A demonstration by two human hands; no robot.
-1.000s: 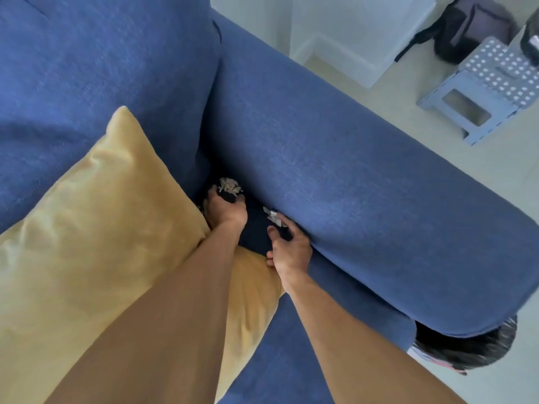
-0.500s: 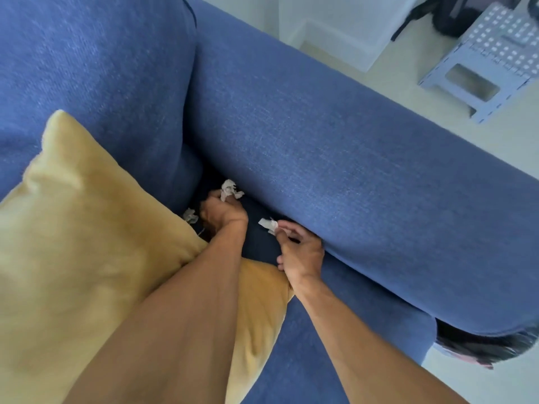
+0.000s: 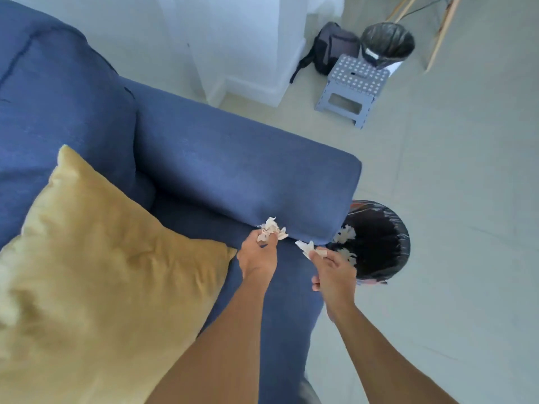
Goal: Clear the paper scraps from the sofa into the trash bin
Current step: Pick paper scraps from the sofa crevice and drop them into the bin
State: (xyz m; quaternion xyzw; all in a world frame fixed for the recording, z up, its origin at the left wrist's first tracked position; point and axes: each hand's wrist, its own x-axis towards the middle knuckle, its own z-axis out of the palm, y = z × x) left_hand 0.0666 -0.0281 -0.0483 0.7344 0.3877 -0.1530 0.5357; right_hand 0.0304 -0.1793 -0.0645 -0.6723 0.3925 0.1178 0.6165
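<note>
Left hand (image 3: 258, 256): pinching crumpled scraps (image 3: 271, 229).
Right hand (image 3: 332, 271): gripping a torn scrap (image 3: 306, 248) beside the trash bin (image 3: 401, 243).
Paper: seeming featherlight, limp; pinching bunches firmly.

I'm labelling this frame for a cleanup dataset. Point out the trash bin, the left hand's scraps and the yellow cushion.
Trash bin (image 3: 404, 243): head view, right rim of the black liner.
Left hand's scraps (image 3: 271, 228): head view, middle of the crumpled wad.
Yellow cushion (image 3: 102, 258): head view, middle of its face.
</note>
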